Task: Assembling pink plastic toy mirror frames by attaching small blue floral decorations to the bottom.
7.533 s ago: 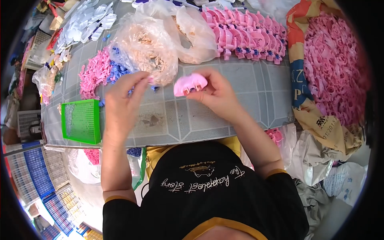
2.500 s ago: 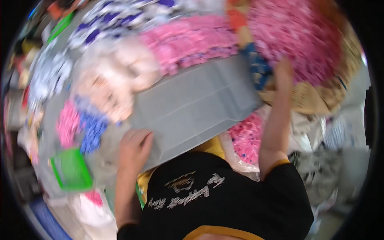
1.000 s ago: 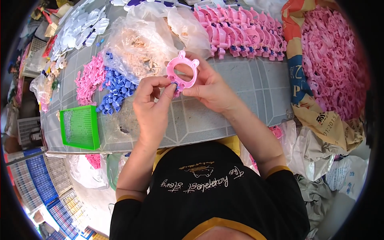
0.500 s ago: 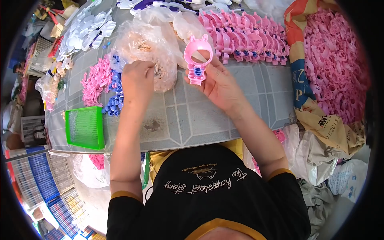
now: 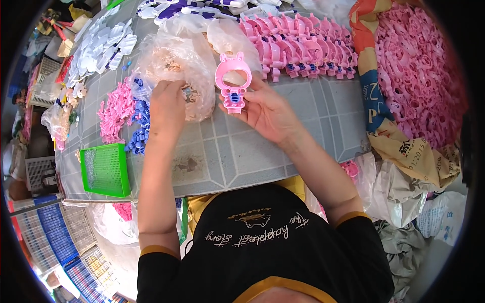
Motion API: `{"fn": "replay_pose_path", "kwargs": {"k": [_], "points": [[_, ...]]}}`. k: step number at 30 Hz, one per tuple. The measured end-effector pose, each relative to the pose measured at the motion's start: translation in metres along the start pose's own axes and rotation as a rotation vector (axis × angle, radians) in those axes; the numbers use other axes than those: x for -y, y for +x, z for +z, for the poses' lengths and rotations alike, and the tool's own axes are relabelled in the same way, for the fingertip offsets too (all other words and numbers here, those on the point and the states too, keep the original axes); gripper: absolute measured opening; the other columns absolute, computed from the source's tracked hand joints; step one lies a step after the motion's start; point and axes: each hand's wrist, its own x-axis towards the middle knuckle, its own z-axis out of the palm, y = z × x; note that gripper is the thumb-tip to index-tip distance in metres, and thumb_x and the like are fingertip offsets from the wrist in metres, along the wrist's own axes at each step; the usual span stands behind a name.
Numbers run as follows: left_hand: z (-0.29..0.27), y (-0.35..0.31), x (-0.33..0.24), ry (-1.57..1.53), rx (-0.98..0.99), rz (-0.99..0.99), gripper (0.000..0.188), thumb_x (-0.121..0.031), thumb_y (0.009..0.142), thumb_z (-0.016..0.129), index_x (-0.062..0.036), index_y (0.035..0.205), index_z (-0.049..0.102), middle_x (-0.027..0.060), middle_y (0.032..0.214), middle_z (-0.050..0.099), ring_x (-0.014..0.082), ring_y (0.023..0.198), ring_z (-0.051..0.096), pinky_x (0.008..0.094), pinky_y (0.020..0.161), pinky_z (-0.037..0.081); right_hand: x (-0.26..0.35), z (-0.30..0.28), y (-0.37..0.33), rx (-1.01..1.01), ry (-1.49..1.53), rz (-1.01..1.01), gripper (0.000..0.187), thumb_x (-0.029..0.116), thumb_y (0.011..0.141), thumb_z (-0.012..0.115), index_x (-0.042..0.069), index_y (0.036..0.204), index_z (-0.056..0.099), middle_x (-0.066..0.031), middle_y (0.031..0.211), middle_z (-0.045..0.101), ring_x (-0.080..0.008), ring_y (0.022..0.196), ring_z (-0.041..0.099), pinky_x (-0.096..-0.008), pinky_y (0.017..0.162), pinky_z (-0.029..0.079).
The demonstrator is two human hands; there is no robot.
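My right hand (image 5: pixel 270 113) grips a pink plastic animal-shaped toy piece (image 5: pixel 233 105) with two small ears, a large round opening and a blue part on its lower body. The piece stands upright, facing me. To its left, my left hand (image 5: pixel 169 106) is at the near side of a clear plastic bag (image 5: pixel 199 60) holding small pale parts. Its fingertips are drawn together at the bag; whatever they pinch is too small or hidden. Piles of small pink parts (image 5: pixel 115 113) and small blue parts (image 5: pixel 140 134) lie just left of that hand.
Rows of similar pink pieces (image 5: pixel 303 50) stand at the back right. A large sack (image 5: pixel 371 96) full of pink parts (image 5: pixel 414 76) is at the right. White parts (image 5: pixel 103 48) lie back left; a green tray (image 5: pixel 124 171) sits by the table's near left edge.
The right hand has moved the pink toy piece slightly left and down in the picture. The left hand remains at the bag, its fingers shifted slightly. The whole view has shifted a little.
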Motion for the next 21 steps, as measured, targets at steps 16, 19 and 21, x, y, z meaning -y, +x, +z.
{"fn": "replay_pose_path", "kwargs": {"k": [16,19,21], "points": [[-0.036,-0.014,-0.05,-0.401,-0.034,-0.118,0.012,-0.002,0.095,0.066,0.0022,0.105,0.071,0.0162,0.098,0.069,0.031,0.086,0.068,0.0365,0.077,0.054,-0.002,0.0,0.001,-0.032,-0.043,0.017,0.063,0.001,0.098,0.059,0.01,0.157,0.038,-0.0138,0.144,0.056,-0.0273,0.127,0.062,-0.0491,0.112,0.051],[-0.039,-0.024,-0.074,-0.5,-0.024,-0.117,0.009,-0.001,0.093,0.068,0.0021,0.102,0.07,0.0147,0.094,0.07,0.0296,0.082,0.068,0.0355,0.075,0.054,-0.004,-0.003,-0.001,-0.024,-0.059,0.023,0.062,0.002,0.099,0.06,0.012,0.156,0.04,-0.0131,0.143,0.056,-0.0272,0.127,0.062,-0.0479,0.11,0.052],[-0.037,-0.027,-0.078,-0.509,-0.038,-0.076,0.008,0.0,0.093,0.069,0.0019,0.101,0.069,0.0141,0.093,0.069,0.0291,0.08,0.067,0.0352,0.074,0.054,-0.005,-0.002,-0.002,-0.004,-0.086,0.021,0.062,0.003,0.1,0.06,0.014,0.157,0.039,-0.0123,0.143,0.057,-0.0266,0.127,0.063,-0.0465,0.109,0.054]]}}
